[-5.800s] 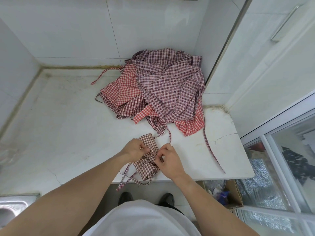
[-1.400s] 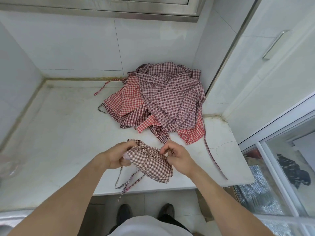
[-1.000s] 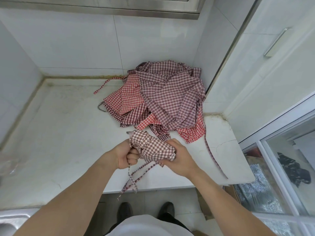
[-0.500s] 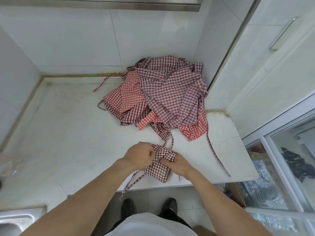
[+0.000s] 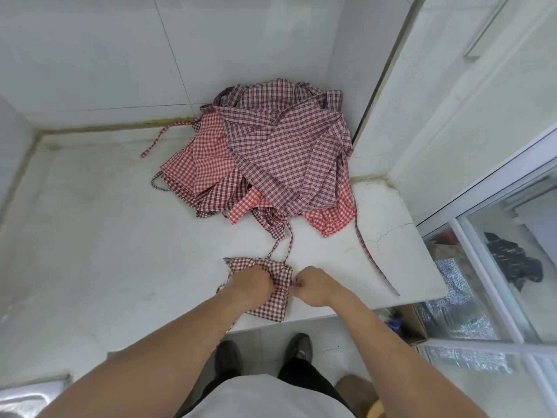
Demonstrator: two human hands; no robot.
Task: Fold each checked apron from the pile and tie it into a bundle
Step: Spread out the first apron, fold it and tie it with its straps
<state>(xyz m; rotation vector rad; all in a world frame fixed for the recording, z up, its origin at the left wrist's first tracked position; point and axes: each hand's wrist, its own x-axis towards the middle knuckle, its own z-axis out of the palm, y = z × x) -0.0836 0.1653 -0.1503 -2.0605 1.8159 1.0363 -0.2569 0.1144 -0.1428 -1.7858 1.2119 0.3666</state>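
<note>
At the table's [image 5: 90, 251] front edge I see my left hand [image 5: 251, 283] bunched around the folded brown-checked apron [image 5: 272, 306], pressing it down. My right hand [image 5: 313, 286] pinches a strap end just beside it. Farther back, the pile of checked aprons [image 5: 271, 158] fills the far right corner.

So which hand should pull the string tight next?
Probably the right hand: it already pinches something small, likely the tie, at the folded apron's right edge. The left hand sits on top, gripping the fabric, so it can keep the bundle down.
</note>
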